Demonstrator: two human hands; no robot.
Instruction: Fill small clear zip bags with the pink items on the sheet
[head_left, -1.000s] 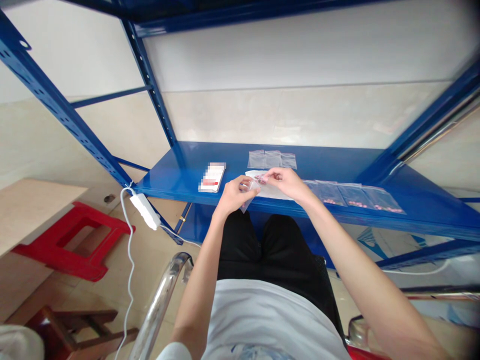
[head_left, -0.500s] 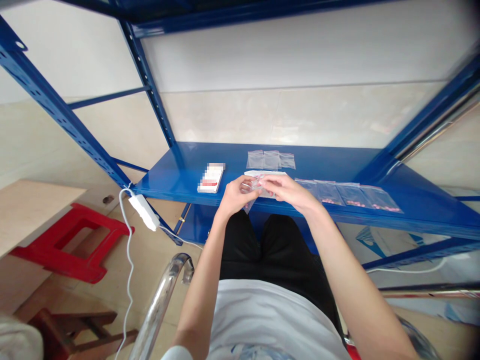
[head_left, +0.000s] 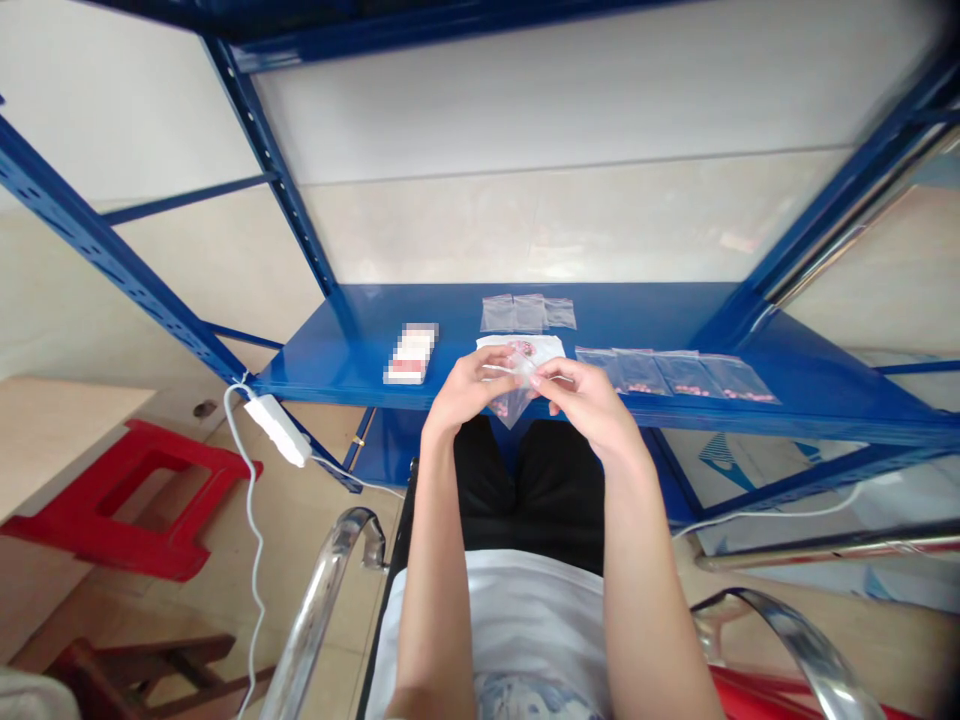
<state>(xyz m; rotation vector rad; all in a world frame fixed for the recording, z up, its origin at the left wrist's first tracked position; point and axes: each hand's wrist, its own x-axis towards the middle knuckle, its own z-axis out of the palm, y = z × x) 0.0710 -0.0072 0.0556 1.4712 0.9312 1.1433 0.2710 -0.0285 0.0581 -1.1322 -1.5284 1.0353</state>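
Note:
Between my hands a small clear zip bag (head_left: pixel 511 408) hangs tilted at the shelf's front edge, with small pinkish pieces low inside it. My left hand (head_left: pixel 472 385) pinches one side of the bag near its top. The fingers of my right hand (head_left: pixel 574 390) grip the other side. Just behind them lies a white sheet or tray (head_left: pixel 551 346) with a little heap of pink pieces (head_left: pixel 521 349) on it, partly hidden by my fingers. Right of my hands several zip bags (head_left: pixel 679 375) lie in an overlapping row, pink pieces visible along their lower edges.
Flat, clear zip bags (head_left: pixel 529 312) lie farther back on the blue shelf (head_left: pixel 360 340). A blurred-out white and red object (head_left: pixel 412 355) rests to the left. A white power strip (head_left: pixel 277 430) hangs by the left post; a red stool (head_left: pixel 142 500) stands below.
My hands have shifted slightly and the bag's lower corner now hangs in plainer view. The pink heap behind my fingers shows more. The whole view has moved a little.

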